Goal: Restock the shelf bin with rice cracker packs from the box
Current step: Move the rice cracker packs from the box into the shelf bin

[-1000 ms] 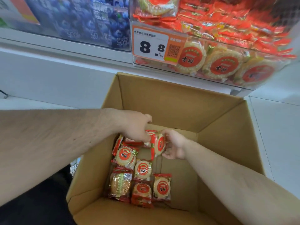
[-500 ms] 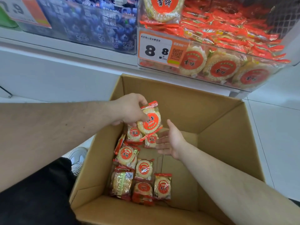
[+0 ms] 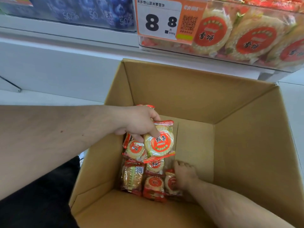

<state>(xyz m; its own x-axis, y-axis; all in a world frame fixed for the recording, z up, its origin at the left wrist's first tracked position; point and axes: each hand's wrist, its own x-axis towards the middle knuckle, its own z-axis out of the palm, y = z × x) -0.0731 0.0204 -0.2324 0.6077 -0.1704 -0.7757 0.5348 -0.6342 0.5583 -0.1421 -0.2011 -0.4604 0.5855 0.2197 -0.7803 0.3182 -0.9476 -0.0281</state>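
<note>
My left hand (image 3: 139, 124) pinched one rice cracker pack (image 3: 160, 139), lifted clear for the shelf bin (image 3: 230, 61); my right hand (image 3: 185, 176) seemingly gathered another in the box (image 3: 189, 89), grip unclear.

Box (image 3: 189, 89): matt brown corrugated cardboard. Rice cracker packs (image 3: 154, 186): glossy clear plastic film (red printed seals). Shelf bin (image 3: 246, 61): clear glossy plastic. Price tag (image 3: 162, 20): smooth paper.

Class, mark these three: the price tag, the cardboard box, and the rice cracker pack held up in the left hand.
price tag (image 3: 158, 22): head view, white number panel
cardboard box (image 3: 189, 89): head view, far inner wall
rice cracker pack (image 3: 162, 142): head view, red round label
</note>
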